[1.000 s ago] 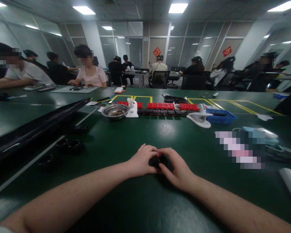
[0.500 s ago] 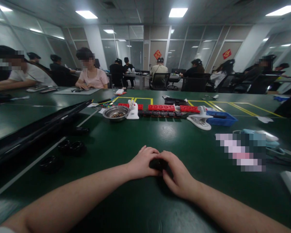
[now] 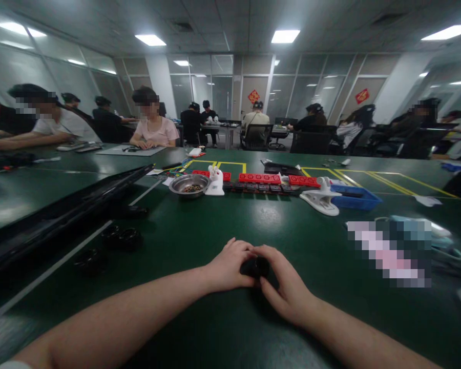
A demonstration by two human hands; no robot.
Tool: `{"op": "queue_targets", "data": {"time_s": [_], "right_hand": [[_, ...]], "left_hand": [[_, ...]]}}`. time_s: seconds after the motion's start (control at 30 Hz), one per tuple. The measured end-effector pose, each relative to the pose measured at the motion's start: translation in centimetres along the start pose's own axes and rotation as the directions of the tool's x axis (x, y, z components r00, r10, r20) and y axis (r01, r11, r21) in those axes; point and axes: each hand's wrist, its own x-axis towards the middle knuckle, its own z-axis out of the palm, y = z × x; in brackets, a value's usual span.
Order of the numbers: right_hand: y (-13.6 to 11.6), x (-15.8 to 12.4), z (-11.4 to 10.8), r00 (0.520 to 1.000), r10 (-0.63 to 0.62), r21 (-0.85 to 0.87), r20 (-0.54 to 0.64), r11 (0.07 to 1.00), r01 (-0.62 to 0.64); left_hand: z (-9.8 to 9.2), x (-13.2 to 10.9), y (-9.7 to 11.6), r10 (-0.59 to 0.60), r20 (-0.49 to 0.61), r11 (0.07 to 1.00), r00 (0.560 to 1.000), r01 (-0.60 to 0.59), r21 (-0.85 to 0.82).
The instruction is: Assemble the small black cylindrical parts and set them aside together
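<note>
My left hand (image 3: 227, 264) and my right hand (image 3: 284, 287) rest together on the green table (image 3: 200, 236), close in front of me. Both have their fingers curled around a small black part (image 3: 256, 267) held between them. Only a sliver of that part shows between the fingertips, and its shape is hard to make out.
Black ring-shaped parts (image 3: 123, 238) lie to the left beside a long black rail (image 3: 61, 215). Farther off stand a metal bowl (image 3: 190, 184), a white holder (image 3: 215, 182), red and black parts trays (image 3: 259, 179), a white clamp (image 3: 320, 197) and a blue bin (image 3: 355, 197). People sit at the tables behind.
The view has tilted upward a little, so everything sits lower in the picture. My hands stay pressed together on the black part, with only slight finger shifts.
</note>
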Motion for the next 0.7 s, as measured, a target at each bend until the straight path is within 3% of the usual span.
{"op": "queue_targets", "data": {"time_s": [0.2,0.37,0.47,0.6,0.7], "right_hand": [[0.63,0.08,0.36,0.986,0.138,-0.104,-0.094,0.984,-0.148],[0.23,0.14,0.27,0.999,0.04,0.039,0.032,0.998,-0.041],[0.13,0.23,0.13,0.999,0.02,0.02,0.025,1.0,-0.021],[0.72,0.24,0.35,0.987,0.15,-0.088,-0.062,0.984,-0.155],[1.01,0.14,0.52,0.973,0.23,-0.035,-0.021,0.972,-0.231]], "left_hand": [[0.03,0.02,-0.16,0.009,0.003,1.0,1.0,-0.009,0.0],[-0.08,-0.05,0.07,-0.008,-0.005,1.0,1.0,0.008,-0.001],[0.05,-0.01,-0.1,-0.013,-0.003,1.0,1.0,0.013,-0.003],[0.12,-0.02,-0.25,-0.004,0.01,1.0,1.0,0.004,0.0],[-0.09,-0.04,0.0,0.0,0.015,1.0,1.0,0.0,-0.002]]}}
